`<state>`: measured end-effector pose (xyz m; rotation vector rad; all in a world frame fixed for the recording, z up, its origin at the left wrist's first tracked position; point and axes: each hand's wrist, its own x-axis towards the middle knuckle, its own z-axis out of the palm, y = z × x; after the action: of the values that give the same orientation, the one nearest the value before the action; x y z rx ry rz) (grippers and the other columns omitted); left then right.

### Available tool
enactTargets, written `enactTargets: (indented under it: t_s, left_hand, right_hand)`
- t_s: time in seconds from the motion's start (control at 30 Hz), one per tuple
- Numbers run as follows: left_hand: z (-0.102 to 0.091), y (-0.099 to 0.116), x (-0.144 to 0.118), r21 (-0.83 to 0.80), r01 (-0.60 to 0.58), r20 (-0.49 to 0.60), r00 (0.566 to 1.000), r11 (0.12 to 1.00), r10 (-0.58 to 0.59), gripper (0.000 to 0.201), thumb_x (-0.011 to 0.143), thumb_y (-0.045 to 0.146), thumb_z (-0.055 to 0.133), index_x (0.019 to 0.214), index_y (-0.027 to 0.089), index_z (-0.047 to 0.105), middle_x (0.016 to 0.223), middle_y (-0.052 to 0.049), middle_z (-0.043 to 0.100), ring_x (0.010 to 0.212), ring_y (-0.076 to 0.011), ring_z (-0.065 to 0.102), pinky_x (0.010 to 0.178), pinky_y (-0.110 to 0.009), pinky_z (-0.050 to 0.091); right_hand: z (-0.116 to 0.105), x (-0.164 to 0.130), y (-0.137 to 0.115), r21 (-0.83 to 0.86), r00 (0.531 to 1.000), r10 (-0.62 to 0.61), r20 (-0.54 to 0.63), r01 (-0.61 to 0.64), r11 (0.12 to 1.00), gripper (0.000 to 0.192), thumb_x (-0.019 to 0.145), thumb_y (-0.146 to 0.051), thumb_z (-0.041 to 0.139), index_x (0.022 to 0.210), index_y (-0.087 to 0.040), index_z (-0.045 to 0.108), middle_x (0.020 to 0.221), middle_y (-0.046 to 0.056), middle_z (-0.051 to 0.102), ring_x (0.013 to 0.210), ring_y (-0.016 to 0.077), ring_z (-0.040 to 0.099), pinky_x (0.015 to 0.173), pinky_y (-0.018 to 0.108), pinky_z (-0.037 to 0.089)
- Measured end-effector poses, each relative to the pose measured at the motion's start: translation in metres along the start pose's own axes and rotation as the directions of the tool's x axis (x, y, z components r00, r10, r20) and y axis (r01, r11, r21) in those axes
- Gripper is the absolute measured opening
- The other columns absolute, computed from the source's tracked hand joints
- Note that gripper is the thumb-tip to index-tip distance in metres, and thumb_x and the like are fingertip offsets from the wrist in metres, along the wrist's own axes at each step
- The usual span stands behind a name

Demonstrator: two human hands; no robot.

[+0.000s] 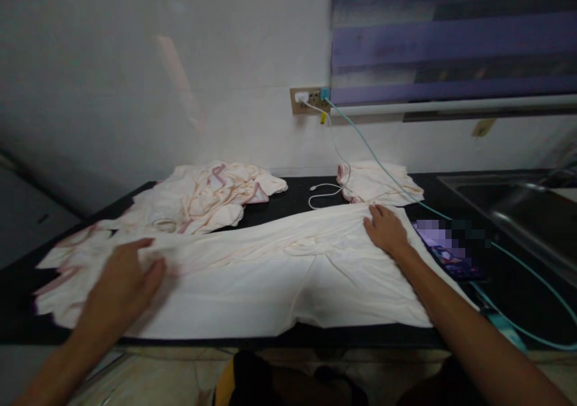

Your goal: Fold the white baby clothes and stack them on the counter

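Your left hand (121, 286) lies palm down on the left part of the cloth (270, 274), fingers loosely spread, thumb bent against a fold; it grips nothing. Your right hand (386, 230) lies flat near the cloth's far right corner, fingers spread and pointing away from you, holding nothing. The cloth spans the counter (505, 286) between both hands, and its near hem runs along the counter's front edge. Just right of your right hand lies a phone (451, 253), with a teal cable (532, 274) running past it. Behind the cloth lie a crumpled pile (211, 196) at left and a folded stack (378, 184) at right, with bare counter and a white cable (322, 196) between them. The sink (518, 208) bounds the far right.
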<state>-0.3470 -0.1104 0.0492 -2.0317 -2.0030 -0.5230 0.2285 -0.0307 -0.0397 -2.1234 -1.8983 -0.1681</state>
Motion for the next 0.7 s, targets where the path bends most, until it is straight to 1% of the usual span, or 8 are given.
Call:
enactTargets:
  t_s: [0.1,0.17,0.23,0.33,0.43,0.5,0.63,0.7]
  left_hand:
    - [0.026,0.087,-0.039,-0.229,-0.253,0.067,0.959,0.940,0.274,0.051,0.100,0.055,0.045,0.138,0.022,0.051,0.141,-0.010,0.062,0.128,-0.0294,0.062,0.110,-0.043,0.052]
    - [0.038,0.136,-0.060,-0.271,-0.442,0.060,0.879,0.855,0.473,0.055,0.099,0.054,0.051,0.148,0.028,0.050,0.151,-0.008,0.058,0.137,-0.0289,0.058,0.115,-0.044,0.050]
    - [0.046,0.163,-0.073,-0.225,-0.564,0.069,0.804,0.794,0.591,0.062,0.098,0.053,0.054,0.157,0.033,0.044,0.160,-0.007,0.050,0.144,-0.0324,0.052,0.116,-0.050,0.050]
    - [0.050,0.156,-0.081,-0.161,-0.664,0.146,0.716,0.730,0.683,0.068,0.099,0.053,0.055,0.162,0.042,0.034,0.165,-0.002,0.042,0.150,-0.0356,0.044,0.115,-0.057,0.049]
    - [0.046,0.114,-0.084,-0.196,-0.689,0.257,0.651,0.698,0.715,0.073,0.097,0.053,0.059,0.163,0.047,0.028,0.167,0.003,0.037,0.153,-0.0335,0.039,0.118,-0.054,0.047]
    - [0.042,0.088,-0.082,-0.234,-0.633,0.289,0.680,0.738,0.674,0.073,0.095,0.054,0.060,0.162,0.049,0.031,0.166,0.006,0.040,0.151,-0.0313,0.043,0.119,-0.049,0.047]
    - [0.036,0.068,-0.051,-0.239,-0.277,0.232,0.915,0.931,0.331,0.058,0.099,0.057,0.047,0.153,0.033,0.049,0.156,-0.002,0.055,0.141,-0.0293,0.056,0.122,-0.046,0.043]
    - [0.037,0.070,-0.024,-0.200,-0.162,0.218,0.954,0.966,0.205,0.060,0.101,0.057,0.041,0.147,0.020,0.052,0.151,-0.010,0.059,0.139,-0.0307,0.056,0.124,-0.047,0.038]
  right_hand:
    - [0.001,-0.001,-0.002,-0.009,1.000,-0.019,0.000,0.019,1.000,0.060,0.105,-0.041,0.037,0.154,-0.008,0.046,0.159,0.021,0.047,0.148,0.0329,0.042,0.119,0.046,0.033]
    - [0.001,-0.003,-0.001,-0.021,1.000,-0.029,0.004,0.029,0.999,0.062,0.105,-0.042,0.037,0.156,-0.007,0.044,0.161,0.022,0.045,0.149,0.0337,0.039,0.120,0.047,0.031]
    - [0.000,-0.006,0.001,-0.030,0.999,-0.036,0.008,0.036,0.999,0.064,0.105,-0.044,0.037,0.157,-0.006,0.042,0.163,0.023,0.042,0.151,0.0348,0.037,0.121,0.048,0.030]
    - [-0.002,-0.009,0.009,-0.027,0.999,-0.037,0.024,0.037,0.999,0.066,0.105,-0.046,0.037,0.158,-0.006,0.040,0.165,0.022,0.039,0.153,0.0349,0.034,0.122,0.048,0.028]
    - [-0.004,-0.011,0.016,-0.019,0.999,-0.016,0.042,0.017,1.000,0.066,0.106,-0.046,0.035,0.159,-0.006,0.039,0.166,0.022,0.037,0.154,0.0341,0.032,0.123,0.048,0.027]
    - [-0.005,-0.011,0.019,-0.010,0.999,-0.003,0.045,0.003,1.000,0.066,0.106,-0.046,0.034,0.159,-0.007,0.038,0.166,0.021,0.037,0.154,0.0335,0.031,0.123,0.047,0.026]
    - [-0.007,-0.011,0.018,0.009,0.999,0.014,0.049,-0.014,1.000,0.066,0.106,-0.047,0.036,0.159,-0.008,0.038,0.166,0.021,0.038,0.154,0.0330,0.031,0.123,0.047,0.026]
    - [-0.009,-0.011,0.017,0.011,0.998,0.020,0.057,-0.020,1.000,0.066,0.106,-0.047,0.037,0.159,-0.008,0.038,0.166,0.021,0.038,0.154,0.0333,0.031,0.123,0.047,0.026]
